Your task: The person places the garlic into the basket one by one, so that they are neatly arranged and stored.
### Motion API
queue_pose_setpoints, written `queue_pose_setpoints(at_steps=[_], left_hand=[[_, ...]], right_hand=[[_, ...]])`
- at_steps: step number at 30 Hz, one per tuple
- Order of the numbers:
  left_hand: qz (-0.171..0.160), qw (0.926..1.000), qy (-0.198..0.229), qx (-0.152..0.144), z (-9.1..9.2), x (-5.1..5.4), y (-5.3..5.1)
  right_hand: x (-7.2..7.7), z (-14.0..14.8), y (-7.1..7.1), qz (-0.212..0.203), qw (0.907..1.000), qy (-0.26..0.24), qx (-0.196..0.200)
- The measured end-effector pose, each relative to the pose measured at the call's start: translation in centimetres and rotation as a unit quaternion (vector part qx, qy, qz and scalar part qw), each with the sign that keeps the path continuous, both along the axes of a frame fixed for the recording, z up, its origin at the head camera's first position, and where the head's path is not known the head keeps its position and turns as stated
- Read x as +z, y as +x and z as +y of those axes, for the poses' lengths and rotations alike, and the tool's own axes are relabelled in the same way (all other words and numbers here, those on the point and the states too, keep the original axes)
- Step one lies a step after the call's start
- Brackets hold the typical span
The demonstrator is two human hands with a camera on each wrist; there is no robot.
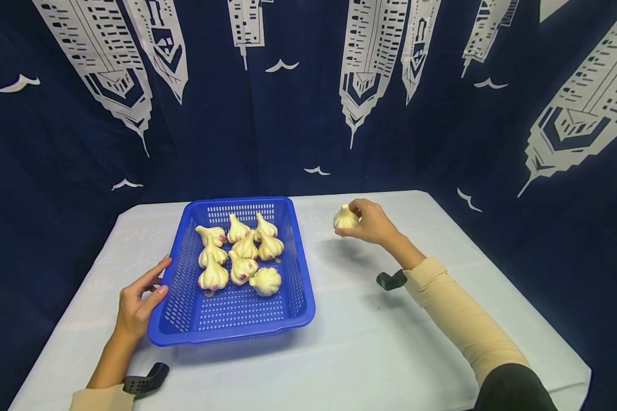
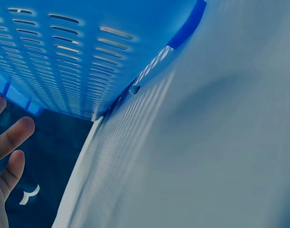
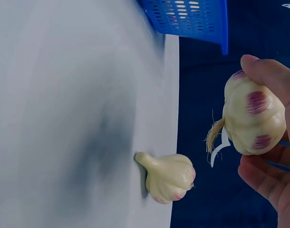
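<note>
My right hand [image 1: 372, 222] pinches a garlic bulb [image 1: 345, 217] between thumb and fingers, above the white table to the right of the blue basket [image 1: 231, 337]. The right wrist view shows this held bulb [image 3: 254, 114] with purple patches and dry roots pointing toward the tabletop. A second bulb [image 3: 168, 176] lies on the table beyond it; I cannot make it out in the head view. At the basket's left rim, my left hand [image 1: 136, 305] touches the edge with extended fingers. Its fingers [image 2: 16, 135] look loosely spread beside the slotted wall in the left wrist view.
Several garlic bulbs [image 1: 243, 267] sit inside the basket, mostly toward its back and middle. A white cloth covers the table [image 1: 349, 354]. Behind it hangs a dark blue curtain [image 1: 257, 142] with white building prints.
</note>
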State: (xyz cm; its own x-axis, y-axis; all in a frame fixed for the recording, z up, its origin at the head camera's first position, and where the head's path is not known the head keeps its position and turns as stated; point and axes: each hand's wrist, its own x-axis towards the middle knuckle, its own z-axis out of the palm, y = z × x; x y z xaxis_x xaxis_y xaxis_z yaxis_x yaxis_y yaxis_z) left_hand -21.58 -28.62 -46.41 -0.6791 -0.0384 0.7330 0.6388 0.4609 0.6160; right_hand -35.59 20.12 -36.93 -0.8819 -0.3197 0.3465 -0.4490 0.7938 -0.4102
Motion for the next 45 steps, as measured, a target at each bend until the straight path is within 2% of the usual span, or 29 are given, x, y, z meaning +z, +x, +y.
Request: queue_pose_setpoints(at_steps=[8,17,30,45], left_hand=[[0.004,1.0,0.0,-0.008,0.0,0.0,-0.1],[-0.001,1.0,0.001,-0.003,0.1,0.1,0.0],[0.005,1.0,-0.003,-0.002,0.0,-0.1,-0.1],[0.0,1.0,-0.005,0.0,0.0,0.1,0.0]], right_hand=[[0.3,-0.6,0.7,0.009,0.9999,0.007,0.002],[1.2,-1.8,1.3,0.045,0.9982,-0.007,0.039],[2.3,-3.6,2.6,0.067,0.9949,-0.022,0.073],[2.5,-5.1,3.2,0.082,0.9912,-0.035,0.098]])
